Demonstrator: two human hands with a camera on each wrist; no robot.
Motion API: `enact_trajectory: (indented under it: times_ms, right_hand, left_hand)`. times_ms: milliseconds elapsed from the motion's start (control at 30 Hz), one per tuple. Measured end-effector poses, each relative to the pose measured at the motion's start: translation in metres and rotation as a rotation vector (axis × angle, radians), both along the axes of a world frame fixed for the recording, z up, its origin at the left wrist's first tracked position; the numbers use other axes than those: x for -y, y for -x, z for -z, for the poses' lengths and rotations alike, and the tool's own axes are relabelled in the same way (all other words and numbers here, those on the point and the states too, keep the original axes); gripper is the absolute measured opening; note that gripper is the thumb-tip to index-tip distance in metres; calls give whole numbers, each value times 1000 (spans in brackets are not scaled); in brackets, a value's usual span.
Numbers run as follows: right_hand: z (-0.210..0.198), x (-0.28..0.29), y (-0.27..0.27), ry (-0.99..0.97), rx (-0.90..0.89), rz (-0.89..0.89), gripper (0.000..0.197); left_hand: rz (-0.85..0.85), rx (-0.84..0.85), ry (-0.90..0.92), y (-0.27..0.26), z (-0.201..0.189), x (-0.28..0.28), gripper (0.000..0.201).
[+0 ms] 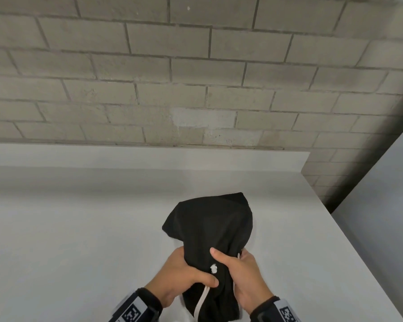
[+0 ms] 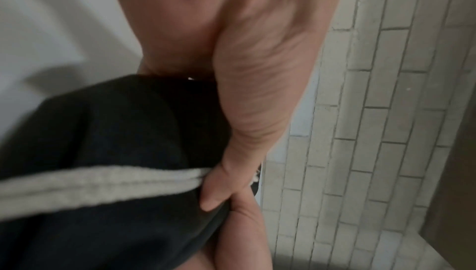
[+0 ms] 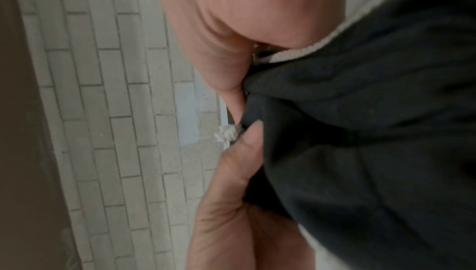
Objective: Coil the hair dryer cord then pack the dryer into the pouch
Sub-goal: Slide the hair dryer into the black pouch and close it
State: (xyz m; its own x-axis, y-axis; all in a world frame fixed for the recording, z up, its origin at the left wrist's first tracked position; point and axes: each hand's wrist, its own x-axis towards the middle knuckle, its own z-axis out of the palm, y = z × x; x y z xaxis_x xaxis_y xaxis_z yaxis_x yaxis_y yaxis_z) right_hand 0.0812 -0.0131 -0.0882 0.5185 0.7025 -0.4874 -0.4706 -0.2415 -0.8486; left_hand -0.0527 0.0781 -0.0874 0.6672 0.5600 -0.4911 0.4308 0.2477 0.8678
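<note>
A black fabric pouch (image 1: 209,226) lies bulging on the white table (image 1: 68,228), its neck toward me. A white drawstring (image 1: 201,300) with a knotted end (image 1: 213,268) hangs from the neck. My left hand (image 1: 184,275) grips the neck from the left, its thumb pressing the drawstring (image 2: 90,184) against the cloth (image 2: 103,131). My right hand (image 1: 237,275) grips the neck from the right, thumb lying over the black fabric (image 3: 373,131). A frayed cord end (image 3: 228,132) shows past the right thumb. The hair dryer and its cord are hidden.
A grey brick wall (image 1: 196,77) rises behind the table's raised back edge (image 1: 149,156). The table's right edge (image 1: 358,247) runs diagonally, with a dark gap and a pale panel (image 1: 386,205) beyond it.
</note>
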Motion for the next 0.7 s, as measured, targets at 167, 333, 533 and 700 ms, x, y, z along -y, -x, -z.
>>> enact_trajectory:
  times_ms: [167, 333, 533, 700]
  right_hand:
    - [-12, -25, 7, -74, -20, -64, 38]
    - [-22, -75, 16, -100, -87, -140, 38]
    - [-22, -150, 32, -26, -106, -138, 43]
    - [-19, -198, 43, 38, -100, -123, 59]
  left_hand:
    - [-81, 48, -93, 13, -10, -16, 60]
    - [-124, 68, -200, 32, -34, -59, 46]
    - [-214, 8, -266, 47, -36, -125, 40]
    - [-297, -25, -284, 56, -27, -169, 48]
